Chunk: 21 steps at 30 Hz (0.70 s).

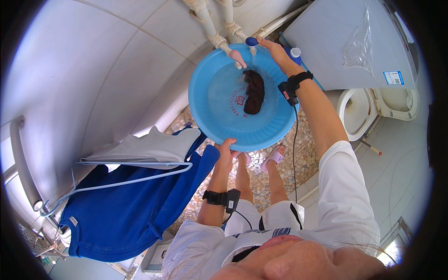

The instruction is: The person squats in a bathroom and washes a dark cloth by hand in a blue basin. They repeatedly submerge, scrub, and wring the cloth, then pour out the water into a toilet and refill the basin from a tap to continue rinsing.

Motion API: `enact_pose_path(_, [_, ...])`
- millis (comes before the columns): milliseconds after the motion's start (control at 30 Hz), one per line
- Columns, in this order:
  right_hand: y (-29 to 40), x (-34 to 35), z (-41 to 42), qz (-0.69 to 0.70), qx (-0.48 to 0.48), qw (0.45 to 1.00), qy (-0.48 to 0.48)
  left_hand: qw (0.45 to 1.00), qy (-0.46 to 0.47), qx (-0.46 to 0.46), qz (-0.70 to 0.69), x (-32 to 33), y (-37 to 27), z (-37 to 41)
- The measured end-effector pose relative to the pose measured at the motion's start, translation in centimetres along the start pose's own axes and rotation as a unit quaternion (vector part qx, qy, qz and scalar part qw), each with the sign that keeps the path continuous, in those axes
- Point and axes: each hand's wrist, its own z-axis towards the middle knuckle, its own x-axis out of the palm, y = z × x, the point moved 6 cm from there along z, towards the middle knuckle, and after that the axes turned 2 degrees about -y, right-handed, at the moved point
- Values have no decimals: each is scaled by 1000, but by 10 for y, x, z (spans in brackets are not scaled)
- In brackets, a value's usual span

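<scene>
In front of me is a round blue plastic basin [206, 119] holding water and red printing on its bottom. A dark brown cloth item [254, 92] lies crumpled in the water. My left hand [225, 150] grips the near rim, thumb on top and fingers partly hidden beneath. Over the far rim, my right hand [274, 52] has its fingertips on the blue handle [251, 41] of a tap. Water appears to run from that tap into the basin. To its left, a second tap with a pink handle [236, 55] also points into the basin.
A blue garment [119, 213] and white mesh cloth [147, 147] hang with a hanger [140, 180] on the left. White pipes [206, 21] run down the wall. At right stand a grey appliance [325, 42], a white-capped blue bottle [295, 53] and a toilet [355, 129]. Pebble-patterned flooring [304, 157] lies below.
</scene>
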Motion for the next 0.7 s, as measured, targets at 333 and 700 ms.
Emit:
enact_pose_path(333, [-11, 0, 10, 21, 8, 1000, 1, 1000, 0, -7, 1, 1, 0, -1])
enact_pose_path(700, [-9, -1, 6, 19, 16, 1000, 6, 1000, -4, -10, -2, -4, 6, 3])
